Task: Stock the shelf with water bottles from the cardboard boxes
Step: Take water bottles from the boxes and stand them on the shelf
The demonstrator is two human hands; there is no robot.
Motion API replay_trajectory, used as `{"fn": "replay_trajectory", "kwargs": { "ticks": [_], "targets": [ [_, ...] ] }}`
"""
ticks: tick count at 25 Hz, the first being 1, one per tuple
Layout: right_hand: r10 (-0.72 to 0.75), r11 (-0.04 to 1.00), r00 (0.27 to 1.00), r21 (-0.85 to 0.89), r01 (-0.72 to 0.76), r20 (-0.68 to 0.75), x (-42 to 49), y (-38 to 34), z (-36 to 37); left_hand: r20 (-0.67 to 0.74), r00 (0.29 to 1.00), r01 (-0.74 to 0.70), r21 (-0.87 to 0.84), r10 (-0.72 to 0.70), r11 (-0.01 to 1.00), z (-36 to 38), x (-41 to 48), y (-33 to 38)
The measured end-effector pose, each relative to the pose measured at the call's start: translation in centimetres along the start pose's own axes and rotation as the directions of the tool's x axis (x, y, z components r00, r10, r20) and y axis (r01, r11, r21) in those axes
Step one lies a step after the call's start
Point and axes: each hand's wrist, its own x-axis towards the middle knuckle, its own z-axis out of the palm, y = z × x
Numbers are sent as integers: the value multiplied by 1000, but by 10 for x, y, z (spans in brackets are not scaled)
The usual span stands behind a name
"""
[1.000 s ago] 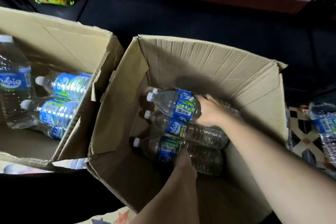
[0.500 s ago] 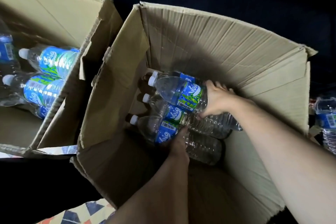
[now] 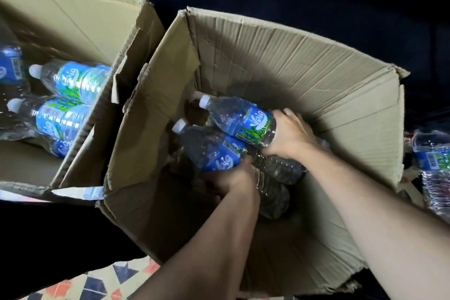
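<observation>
Two-handed pick from the right cardboard box (image 3: 292, 56): the right hand (image 3: 289, 134) clasps the far bottle (image 3: 241, 119) and the left hand (image 3: 233, 178) grips the near bottle (image 3: 209, 151). Both bottles, which lay flat in the stack a second ago, are now raised with their caps tilted up towards the far left. One loose bottle (image 3: 285, 167) stays below them, and more bottles (image 3: 75, 80) lie in the left box (image 3: 73, 7), so stocking appears far from finished.

Right box (image 3: 304, 63): just beside left box (image 3: 80, 10), on its right.
Left box bottles (image 3: 73, 80): lying on their sides inside, caps leftward.
Upper bottle (image 3: 238, 119): in right box, cap leftward, right grip (image 3: 289, 134) round its base end.
Lower bottle (image 3: 209, 151): in front of upper bottle, left grip (image 3: 231, 178) round it.
Remaining bottles (image 3: 277, 168): beneath both.
Outside bottles (image 3: 433, 156): right of right box.
</observation>
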Motion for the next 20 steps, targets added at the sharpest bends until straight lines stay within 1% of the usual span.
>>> {"fn": "replay_trajectory", "kwargs": {
  "ticks": [1,2,4,6,8,11,13,15,17,20],
  "targets": [
    [23,999,1000,48,-22,-20,-2,1,-1,18,999,-46,-15,47,999,-15,-46,40],
    [62,992,997,110,-57,-42,-4,3,-5,17,997,-79,16,79,997,-23,-77,62],
    [153,962,984,242,-128,-87,-10,7,-16,-4,987,-158,-3,158,987,-34,-125,97],
    [173,940,977,316,-127,-122,-18,10,-31,30,969,-245,72,244,967,-43,-146,113],
    [176,929,969,355,-106,-171,-30,12,-46,68,933,-361,141,355,922,-58,-163,125],
    [215,868,955,488,-92,-203,-61,7,-71,140,840,-542,155,524,826,-82,-189,140],
    [259,811,941,578,-91,-217,-85,2,-88,180,762,-646,126,623,753,-96,-208,153],
    [296,769,916,636,-62,-269,-110,-5,-108,203,678,-731,89,706,677,-110,-226,169],
    [314,727,883,686,13,-349,-132,-12,-129,227,577,-810,35,784,586,-119,-245,185],
    [332,641,809,745,184,-486,-161,-23,-165,246,431,-891,-37,868,453,-129,-277,214]
  ]
}}
